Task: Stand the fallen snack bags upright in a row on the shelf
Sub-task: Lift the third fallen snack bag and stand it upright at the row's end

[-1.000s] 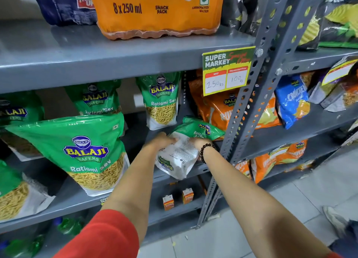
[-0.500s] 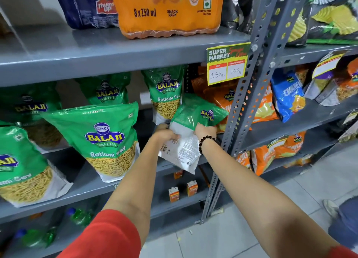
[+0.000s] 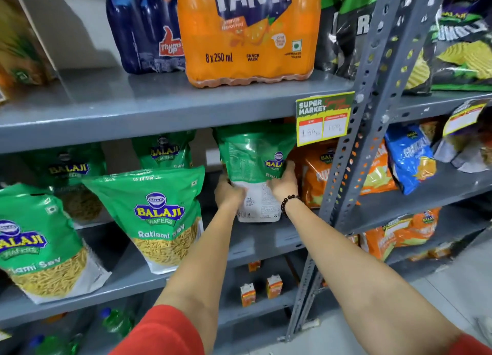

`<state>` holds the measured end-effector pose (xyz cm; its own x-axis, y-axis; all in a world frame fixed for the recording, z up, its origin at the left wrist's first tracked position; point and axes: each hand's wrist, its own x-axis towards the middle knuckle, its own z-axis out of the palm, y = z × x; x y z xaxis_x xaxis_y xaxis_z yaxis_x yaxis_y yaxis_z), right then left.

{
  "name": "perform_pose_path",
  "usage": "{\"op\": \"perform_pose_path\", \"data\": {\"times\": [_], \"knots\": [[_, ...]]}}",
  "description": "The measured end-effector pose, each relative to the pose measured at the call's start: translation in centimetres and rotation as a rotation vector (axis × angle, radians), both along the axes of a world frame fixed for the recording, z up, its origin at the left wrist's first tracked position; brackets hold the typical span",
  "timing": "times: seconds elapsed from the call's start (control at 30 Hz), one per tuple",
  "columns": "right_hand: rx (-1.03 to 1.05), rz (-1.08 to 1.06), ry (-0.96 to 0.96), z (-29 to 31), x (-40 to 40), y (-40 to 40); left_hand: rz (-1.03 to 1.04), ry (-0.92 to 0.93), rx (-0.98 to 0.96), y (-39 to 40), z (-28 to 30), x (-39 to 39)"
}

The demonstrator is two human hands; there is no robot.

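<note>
A green Balaji sev bag stands nearly upright at the right end of the middle grey shelf, its back label facing me. My left hand grips its lower left edge and my right hand, with a black bead bracelet, grips its lower right edge. Two more green bags stand in the front row to the left: one at centre and one at far left. Further green bags stand behind them.
Orange snack bags sit just right of the held bag, beside the perforated upright post. A price tag hangs from the upper shelf edge. Fanta and Thums Up packs stand above. Small juice cartons stand on the shelf below.
Both hands have lifted the green bag from lying tilted on the shelf to nearly upright, further back under the upper shelf. The view has moved closer and left.
</note>
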<state>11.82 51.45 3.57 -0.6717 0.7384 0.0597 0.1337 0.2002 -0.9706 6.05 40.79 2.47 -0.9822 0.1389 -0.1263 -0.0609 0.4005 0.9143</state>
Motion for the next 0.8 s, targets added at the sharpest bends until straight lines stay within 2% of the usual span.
{"op": "perform_pose_path", "data": {"times": [0.17,0.33,0.4,0.5,0.6,0.7,0.8], "knots": [[0.057,0.083,-0.093,-0.2,-1.6,1.8,0.063,0.014,0.061,0.6,-1.1,-0.8],[0.041,0.171,-0.197,-1.6,-2.9,2.8,0.087,-0.027,0.022,1.1,-1.8,-1.0],[0.03,0.092,-0.19,-1.8,-2.9,2.5,0.052,-0.042,0.016,1.3,-1.7,-1.0],[0.1,-0.135,-0.13,-1.3,-1.5,1.6,0.01,-0.064,0.02,1.3,-1.8,-0.9],[0.117,-0.202,-0.119,-1.3,-0.1,0.2,0.013,-0.037,-0.019,0.9,-1.9,-0.4],[0.073,-0.111,-0.128,-1.5,0.6,-1.1,0.033,-0.019,-0.043,0.3,-1.7,0.8],[-0.021,0.111,-0.098,-1.8,0.5,-1.5,0.038,0.006,-0.083,-0.1,-1.6,2.7]]}}
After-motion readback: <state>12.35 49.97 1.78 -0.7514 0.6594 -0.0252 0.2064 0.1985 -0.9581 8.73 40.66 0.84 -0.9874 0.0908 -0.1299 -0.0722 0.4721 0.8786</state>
